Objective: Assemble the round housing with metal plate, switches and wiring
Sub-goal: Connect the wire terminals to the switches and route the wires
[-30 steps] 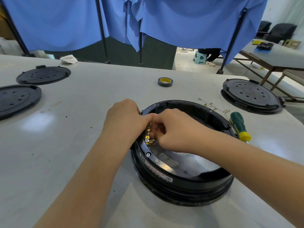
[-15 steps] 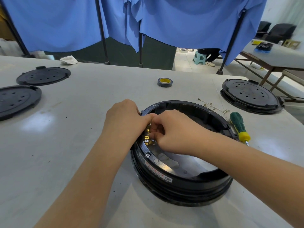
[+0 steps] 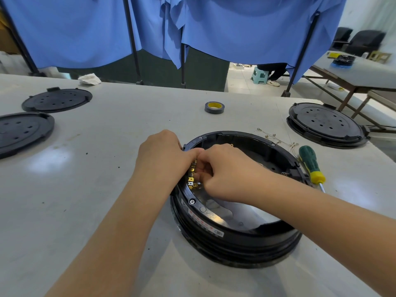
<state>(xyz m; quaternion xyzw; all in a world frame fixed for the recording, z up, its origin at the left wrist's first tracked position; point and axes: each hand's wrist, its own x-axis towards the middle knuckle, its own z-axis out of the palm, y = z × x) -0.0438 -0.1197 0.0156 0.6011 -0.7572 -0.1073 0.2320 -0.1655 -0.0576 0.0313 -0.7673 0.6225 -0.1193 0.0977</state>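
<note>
While both hands [image 3: 162, 155] [image 3: 225, 170] pinch brass terminals [image 3: 191, 179], grey table [image 3: 107, 211], blue curtains [image 3: 246, 28]

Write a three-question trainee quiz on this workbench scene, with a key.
1. True or false: the screwdriver lies left of the round housing.
2. What lies beyond the housing, mid-table? A) tape roll B) pliers C) cup
3. Fill in: both hands work at the brass terminals by the housing's ___ inner wall.

Key: 1 false; 2 A; 3 left.
</note>
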